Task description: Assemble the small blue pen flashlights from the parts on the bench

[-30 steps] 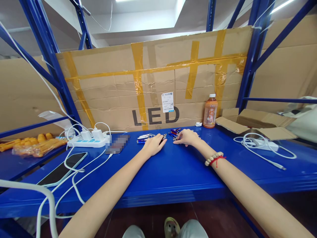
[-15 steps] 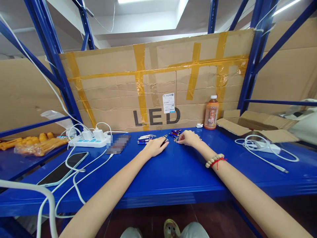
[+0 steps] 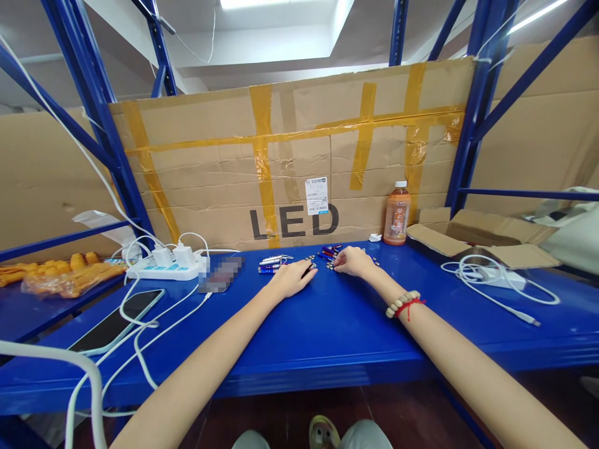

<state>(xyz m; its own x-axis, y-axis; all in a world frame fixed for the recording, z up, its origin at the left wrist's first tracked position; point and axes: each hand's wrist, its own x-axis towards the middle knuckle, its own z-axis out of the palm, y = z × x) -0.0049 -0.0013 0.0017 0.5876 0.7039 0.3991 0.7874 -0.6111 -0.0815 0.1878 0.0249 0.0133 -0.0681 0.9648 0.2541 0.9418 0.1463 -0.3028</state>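
On the blue shelf top, my left hand [image 3: 291, 280] rests palm down with its fingers curled around a small dark thing that I cannot make out. Beside its knuckles lie several silver and blue pens [image 3: 270, 264]. My right hand [image 3: 354, 262], a beaded bracelet [image 3: 403, 304] on its wrist, has thumb and fingertips pinched together low over some small metallic pieces [image 3: 330, 266]. What is between those fingertips is too small to tell. Blue and red pens [image 3: 330, 251] lie just behind the right fingers. More little metallic bits [image 3: 310, 257] sit past the left fingertips.
At left are a power strip [image 3: 161, 272] with white cables, a phone [image 3: 116, 321], a blurred-out flat device [image 3: 222, 274] and bagged orange items [image 3: 70, 274]. An orange drink bottle [image 3: 397, 215], open carton [image 3: 472, 234] and coiled white cable [image 3: 500, 280] are at right. Cardboard [image 3: 210, 187] stands behind.
The view has shifted slightly. Both hands keep nearly the same place and pose, with the right fingertips still down at the metallic pieces.
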